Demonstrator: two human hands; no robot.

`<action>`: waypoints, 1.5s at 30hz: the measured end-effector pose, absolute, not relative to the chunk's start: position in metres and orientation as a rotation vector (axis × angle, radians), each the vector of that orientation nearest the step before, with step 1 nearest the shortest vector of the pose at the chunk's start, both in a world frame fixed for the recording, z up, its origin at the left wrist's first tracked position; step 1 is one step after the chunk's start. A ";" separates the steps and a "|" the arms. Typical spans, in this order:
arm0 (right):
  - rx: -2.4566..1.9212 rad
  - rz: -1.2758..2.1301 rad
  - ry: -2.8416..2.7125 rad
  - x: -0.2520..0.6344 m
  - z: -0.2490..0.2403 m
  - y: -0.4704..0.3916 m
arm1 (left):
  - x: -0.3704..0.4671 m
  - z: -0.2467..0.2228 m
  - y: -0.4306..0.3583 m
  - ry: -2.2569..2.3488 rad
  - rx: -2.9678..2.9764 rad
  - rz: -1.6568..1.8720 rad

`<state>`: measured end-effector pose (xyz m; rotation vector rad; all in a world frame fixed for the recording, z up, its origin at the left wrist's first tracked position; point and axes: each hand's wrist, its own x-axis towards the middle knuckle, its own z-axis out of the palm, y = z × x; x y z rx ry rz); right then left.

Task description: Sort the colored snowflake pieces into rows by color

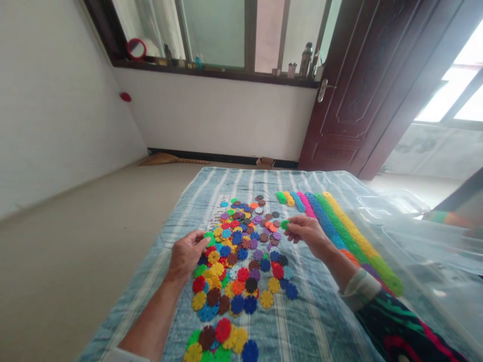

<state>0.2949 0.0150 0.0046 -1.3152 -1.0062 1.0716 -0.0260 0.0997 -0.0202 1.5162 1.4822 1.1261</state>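
A wide pile of notched plastic discs (237, 236) in many colours lies on the striped blue cloth (313, 311). At the pile's left edge, my left hand (187, 254) pinches a green disc (209, 237) between thumb and fingers. Across the pile, my right hand (307, 234) holds another green disc (285, 225) by its edge, just right of the loose discs. Beyond my right hand, rows of discs stacked on edge lie side by side, among them a yellow row (350, 229) and a green row (343, 241).
Clear plastic containers (422, 241) stand along the right side. A smaller group of discs (222, 339) lies at the near edge. Past the cloth are a dark red door (347, 100), a windowsill (226, 73) with bottles and a mirror, and a broom (162, 159) on the floor.
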 end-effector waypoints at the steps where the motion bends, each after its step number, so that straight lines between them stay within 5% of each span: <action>1: -1.346 1.042 -1.020 0.300 0.005 0.024 | -0.026 -0.021 0.100 1.480 1.523 1.126; 20: -1.681 0.842 -1.241 0.340 0.001 0.084 | -0.026 -0.021 0.101 1.483 1.533 1.098; 45: -2.294 0.125 -1.823 0.350 0.011 0.152 | -0.026 -0.020 0.100 1.464 1.469 1.091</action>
